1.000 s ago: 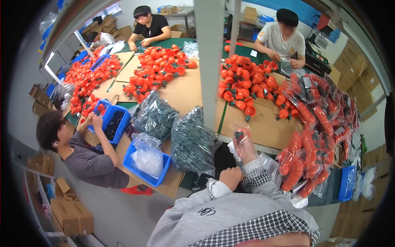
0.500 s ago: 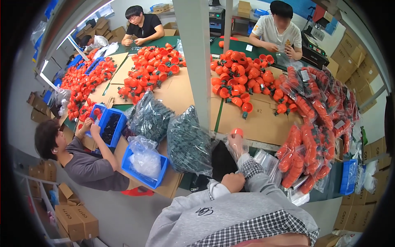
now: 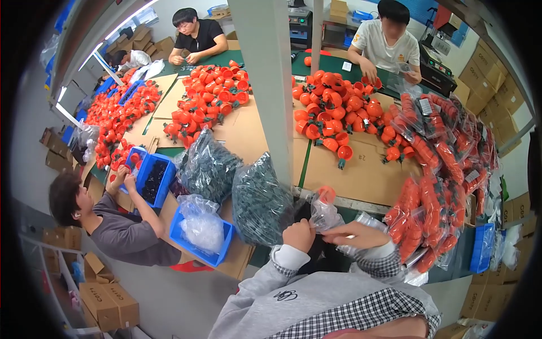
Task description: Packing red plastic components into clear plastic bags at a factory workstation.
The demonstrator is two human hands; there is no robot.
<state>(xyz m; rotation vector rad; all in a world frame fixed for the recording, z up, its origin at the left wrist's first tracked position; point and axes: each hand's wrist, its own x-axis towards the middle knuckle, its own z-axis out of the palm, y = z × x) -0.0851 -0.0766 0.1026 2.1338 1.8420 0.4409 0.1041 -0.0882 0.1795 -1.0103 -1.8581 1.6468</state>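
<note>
A clear plastic bag (image 3: 323, 219) is in front of me at the table edge, with one orange-red cup (image 3: 326, 194) showing at its far end. My left hand (image 3: 299, 235) is closed, its fingers pinched on the near left side of this bag. At the bag's near right side is my right hand (image 3: 361, 235), fingers stretched out toward the left hand and apart, beside the bag's mouth. Whether its fingertips touch the film cannot be made out. Beyond the bag lies a big heap of orange-red cups (image 3: 330, 107) with dark green parts on them.
Filled bags of stacked cups (image 3: 420, 212) pile up on the right. Two large bags of dark green parts (image 3: 259, 198) and a blue bin (image 3: 221, 255) of clear bags stand left. A metal post (image 3: 271, 90) rises ahead. Co-workers sit across and at left.
My right hand was inside the bag at the cup; it has come out and back toward me. My left hand has moved left and up onto the bag. The cup stays inside.
</note>
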